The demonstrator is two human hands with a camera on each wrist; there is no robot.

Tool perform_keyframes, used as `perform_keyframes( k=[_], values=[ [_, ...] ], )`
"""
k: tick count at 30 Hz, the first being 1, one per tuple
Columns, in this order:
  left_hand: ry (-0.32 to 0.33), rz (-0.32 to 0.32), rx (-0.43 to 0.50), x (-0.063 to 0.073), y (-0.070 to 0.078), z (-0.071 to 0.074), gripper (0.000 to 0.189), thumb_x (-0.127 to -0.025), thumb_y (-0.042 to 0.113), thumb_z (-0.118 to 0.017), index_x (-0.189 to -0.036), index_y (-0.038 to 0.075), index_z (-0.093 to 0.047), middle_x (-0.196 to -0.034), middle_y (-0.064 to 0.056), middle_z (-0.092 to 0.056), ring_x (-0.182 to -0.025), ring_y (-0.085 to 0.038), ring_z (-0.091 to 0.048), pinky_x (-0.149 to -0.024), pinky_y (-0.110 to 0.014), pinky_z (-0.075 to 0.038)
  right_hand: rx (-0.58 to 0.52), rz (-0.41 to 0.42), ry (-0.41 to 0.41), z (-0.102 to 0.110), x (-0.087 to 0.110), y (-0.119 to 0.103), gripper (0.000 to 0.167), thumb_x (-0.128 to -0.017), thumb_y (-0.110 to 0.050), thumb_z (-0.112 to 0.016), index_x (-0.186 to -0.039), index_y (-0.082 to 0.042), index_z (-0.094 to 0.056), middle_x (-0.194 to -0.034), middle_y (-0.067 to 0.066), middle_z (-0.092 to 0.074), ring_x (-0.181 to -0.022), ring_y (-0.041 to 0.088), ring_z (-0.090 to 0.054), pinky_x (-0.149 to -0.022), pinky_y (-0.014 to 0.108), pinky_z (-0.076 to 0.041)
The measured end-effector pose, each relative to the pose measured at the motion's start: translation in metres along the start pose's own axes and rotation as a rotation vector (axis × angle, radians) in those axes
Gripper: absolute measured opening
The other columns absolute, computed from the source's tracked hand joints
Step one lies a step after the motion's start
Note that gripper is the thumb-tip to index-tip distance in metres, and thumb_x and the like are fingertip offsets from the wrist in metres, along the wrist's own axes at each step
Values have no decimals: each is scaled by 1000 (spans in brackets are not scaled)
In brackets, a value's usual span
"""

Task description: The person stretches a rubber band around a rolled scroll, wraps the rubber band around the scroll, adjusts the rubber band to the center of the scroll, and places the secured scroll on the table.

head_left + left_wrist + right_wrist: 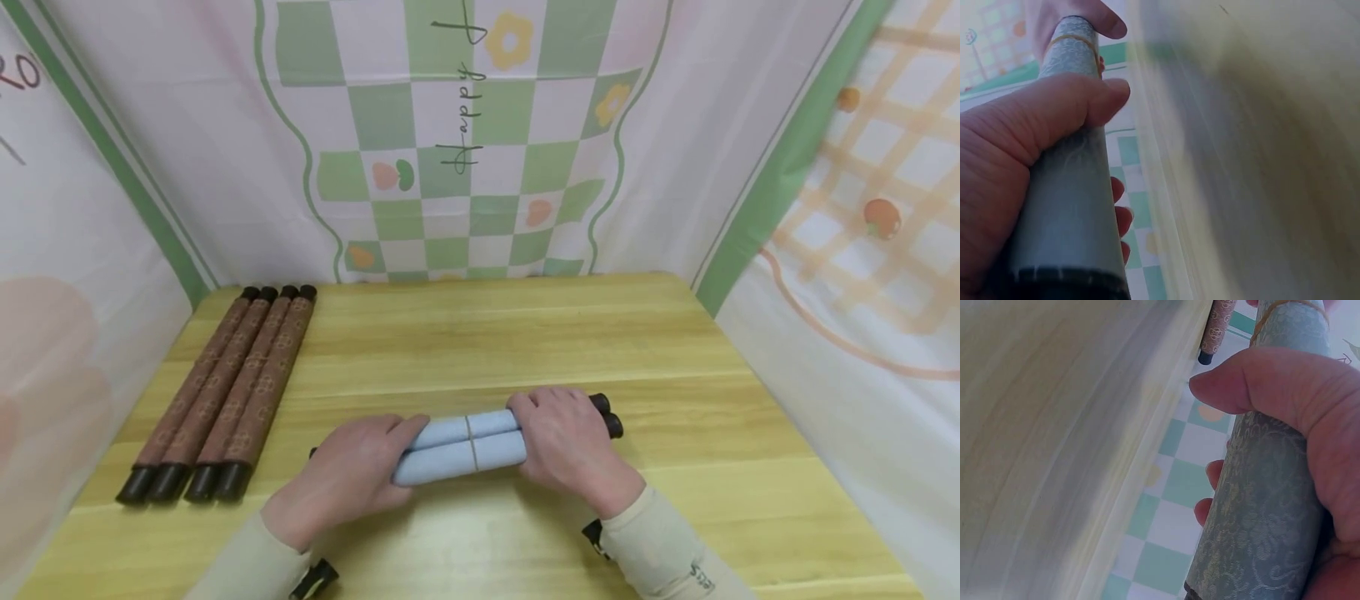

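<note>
Two light blue hanging scrolls (450, 468) lie side by side, bound at the middle by a thin rubber band (472, 446). My left hand (351, 467) grips their left part, and my right hand (566, 437) grips the right part. Black end knobs (615, 426) stick out past the right hand. In the left wrist view the thumb crosses over the pale scroll (1072, 200), with fingertips curled round its far side. A woven floral pattern shows on the scroll (1254, 512) in the right wrist view, where the thumb and fingers wrap it too.
Several brown patterned scrolls (228, 392) with black ends lie in a row on the left of the wooden table (480, 342). Behind the table hangs a green and white checked cloth (450, 167). More printed cloth (862, 275) closes off the right side.
</note>
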State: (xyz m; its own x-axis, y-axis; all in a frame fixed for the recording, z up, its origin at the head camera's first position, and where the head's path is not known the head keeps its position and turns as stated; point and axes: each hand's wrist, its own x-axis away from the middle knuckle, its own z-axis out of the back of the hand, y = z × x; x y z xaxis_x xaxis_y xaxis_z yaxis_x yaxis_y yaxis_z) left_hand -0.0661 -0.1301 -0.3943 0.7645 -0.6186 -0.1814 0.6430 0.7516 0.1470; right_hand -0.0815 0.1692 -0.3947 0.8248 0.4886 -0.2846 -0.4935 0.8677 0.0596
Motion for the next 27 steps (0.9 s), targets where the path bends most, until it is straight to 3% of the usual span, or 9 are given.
perform_keyframes(
  k=[5, 9, 20, 27],
  values=[
    [-20, 16, 37, 9, 0, 2, 83, -76, 38, -86, -147, 8, -57, -119, -8, -71, -101, -22, -69, -83, -42, -59, 6, 37, 53, -3, 0, 2, 52, -61, -35, -91, -104, -17, -66, -99, 7, -71, -95, 28, -69, -90, 49, -54],
    [16, 17, 43, 14, 0, 2, 84, -75, 41, -86, -147, 9, -57, -124, -8, -71, -107, -24, -68, -87, -44, -59, 8, 53, 91, -4, -2, 3, 57, -58, -29, -93, -106, -17, -67, -100, 8, -71, -96, 30, -69, -94, 49, -52],
    [140, 3, 20, 17, 2, -1, 84, -77, 43, -88, -146, 6, -58, -125, -11, -72, -107, -26, -71, -85, -43, -61, 4, 61, 192, -4, -12, 3, 58, -60, -17, -94, -112, -14, -68, -110, 10, -72, -106, 34, -68, -107, 57, -49],
    [197, 22, -18, 18, 1, -1, 83, -75, 42, -90, -143, 5, -61, -123, -10, -73, -102, -25, -72, -80, -41, -62, -25, 86, 205, -1, -12, 4, 72, -59, -17, -98, -122, -11, -65, -121, 15, -67, -116, 37, -64, -108, 59, -48]
  ],
)
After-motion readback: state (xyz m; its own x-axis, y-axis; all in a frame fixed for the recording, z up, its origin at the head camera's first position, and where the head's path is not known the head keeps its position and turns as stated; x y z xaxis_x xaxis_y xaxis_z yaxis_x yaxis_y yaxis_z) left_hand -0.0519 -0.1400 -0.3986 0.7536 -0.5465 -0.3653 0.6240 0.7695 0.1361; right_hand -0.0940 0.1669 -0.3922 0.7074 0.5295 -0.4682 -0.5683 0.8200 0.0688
